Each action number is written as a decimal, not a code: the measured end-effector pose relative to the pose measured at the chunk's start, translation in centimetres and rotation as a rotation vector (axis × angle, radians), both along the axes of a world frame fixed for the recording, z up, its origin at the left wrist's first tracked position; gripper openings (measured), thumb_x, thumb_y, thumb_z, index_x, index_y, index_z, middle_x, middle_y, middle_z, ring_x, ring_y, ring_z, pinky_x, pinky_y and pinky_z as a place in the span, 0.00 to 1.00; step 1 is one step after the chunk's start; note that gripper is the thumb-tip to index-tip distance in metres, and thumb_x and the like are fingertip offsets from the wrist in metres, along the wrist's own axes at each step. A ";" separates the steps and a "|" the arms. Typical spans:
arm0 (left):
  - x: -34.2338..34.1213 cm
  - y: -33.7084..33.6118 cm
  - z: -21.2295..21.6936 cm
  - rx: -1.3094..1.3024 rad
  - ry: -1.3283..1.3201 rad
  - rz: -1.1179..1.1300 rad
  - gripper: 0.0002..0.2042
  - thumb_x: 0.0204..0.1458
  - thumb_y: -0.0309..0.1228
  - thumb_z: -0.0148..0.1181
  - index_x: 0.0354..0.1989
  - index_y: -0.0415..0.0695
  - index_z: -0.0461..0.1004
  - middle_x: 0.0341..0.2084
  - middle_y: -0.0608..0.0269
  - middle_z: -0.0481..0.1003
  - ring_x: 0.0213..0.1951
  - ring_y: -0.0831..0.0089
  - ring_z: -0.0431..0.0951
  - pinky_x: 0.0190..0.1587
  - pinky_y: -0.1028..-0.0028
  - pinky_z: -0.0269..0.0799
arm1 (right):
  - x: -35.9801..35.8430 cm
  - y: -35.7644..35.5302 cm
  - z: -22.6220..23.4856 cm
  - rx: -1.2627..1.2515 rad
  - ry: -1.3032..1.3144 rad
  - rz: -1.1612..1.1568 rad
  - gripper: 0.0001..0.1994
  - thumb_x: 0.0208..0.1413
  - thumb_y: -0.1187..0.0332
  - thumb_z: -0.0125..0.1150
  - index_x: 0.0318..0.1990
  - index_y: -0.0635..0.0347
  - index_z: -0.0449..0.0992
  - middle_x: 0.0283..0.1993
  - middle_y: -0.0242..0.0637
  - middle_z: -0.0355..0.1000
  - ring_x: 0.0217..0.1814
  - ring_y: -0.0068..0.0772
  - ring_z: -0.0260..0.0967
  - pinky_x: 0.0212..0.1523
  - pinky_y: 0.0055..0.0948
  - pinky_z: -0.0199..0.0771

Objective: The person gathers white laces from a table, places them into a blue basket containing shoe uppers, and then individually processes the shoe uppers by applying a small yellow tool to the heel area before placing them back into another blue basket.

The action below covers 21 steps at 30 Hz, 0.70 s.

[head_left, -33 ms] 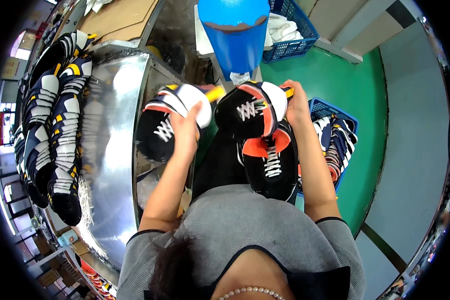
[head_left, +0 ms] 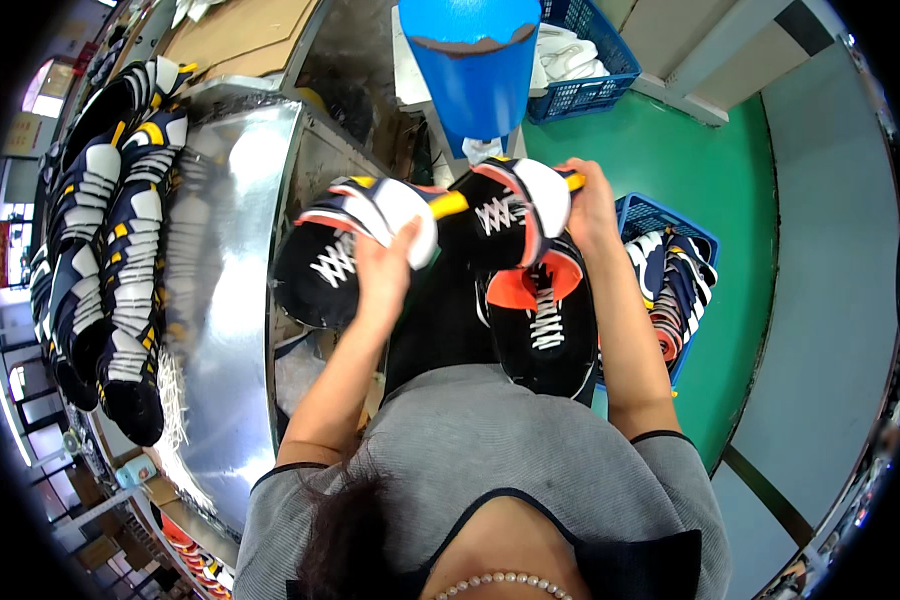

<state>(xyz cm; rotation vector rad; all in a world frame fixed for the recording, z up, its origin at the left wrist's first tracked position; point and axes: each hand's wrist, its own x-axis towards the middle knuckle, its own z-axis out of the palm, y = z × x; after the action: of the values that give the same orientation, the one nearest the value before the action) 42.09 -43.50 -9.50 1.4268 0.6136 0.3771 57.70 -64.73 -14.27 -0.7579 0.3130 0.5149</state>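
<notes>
My left hand (head_left: 383, 268) is closed on the heel side of a shoe upper (head_left: 310, 262) with a black toe, white laces, a white heel panel and a yellow tab. In front of my chest, my right hand (head_left: 592, 208) grips a matching shoe upper (head_left: 498, 210) at its heel, by the yellow tab. Below that one, a third upper (head_left: 540, 345) with an orange lining lies on my lap, partly covered by the one in my right hand. The two held uppers are close together at the heel of the left one.
Stacked uppers (head_left: 130, 280) line the left side of a shiny metal table (head_left: 230, 230), beside loose white laces (head_left: 175, 430). A blue cylinder (head_left: 475, 85) stands ahead. Blue baskets hold white pieces (head_left: 568, 52) and more uppers (head_left: 675, 285) at the right, on the green floor (head_left: 740, 200).
My left hand and its upper have shifted a little right and nearer to me. The upper in my right hand has tilted and moved slightly.
</notes>
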 end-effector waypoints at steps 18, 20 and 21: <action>8.9 3.0 -3.6 0.200 0.057 -0.296 0.20 0.43 0.25 0.65 0.47 0.36 0.70 0.39 0.61 0.75 0.39 0.74 0.75 0.44 0.75 0.69 | 0.4 6.3 -1.2 -0.144 -0.248 0.263 0.05 0.57 0.71 0.57 0.37 0.59 0.68 0.36 0.33 0.70 0.35 0.24 0.71 0.36 0.22 0.74; 9.6 3.4 -3.5 0.009 0.084 -0.336 0.18 0.44 0.23 0.63 0.45 0.36 0.71 0.38 0.61 0.76 0.37 0.74 0.76 0.42 0.75 0.70 | 0.5 6.9 -1.0 -0.091 -0.123 0.183 0.03 0.55 0.74 0.55 0.33 0.58 0.67 0.35 0.33 0.69 0.35 0.26 0.71 0.39 0.25 0.76; 9.5 3.2 -3.1 -0.114 0.087 -0.352 0.17 0.44 0.22 0.62 0.44 0.37 0.72 0.37 0.61 0.76 0.36 0.74 0.77 0.42 0.74 0.71 | 0.3 6.9 -1.4 -0.063 -0.036 0.148 0.04 0.54 0.76 0.54 0.32 0.58 0.66 0.34 0.33 0.69 0.34 0.26 0.70 0.39 0.26 0.76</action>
<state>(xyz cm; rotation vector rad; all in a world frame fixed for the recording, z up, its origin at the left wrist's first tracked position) 51.60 -40.30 -12.55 1.4143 0.4341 0.0023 58.04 -57.79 -15.63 -0.8543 0.2419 0.6327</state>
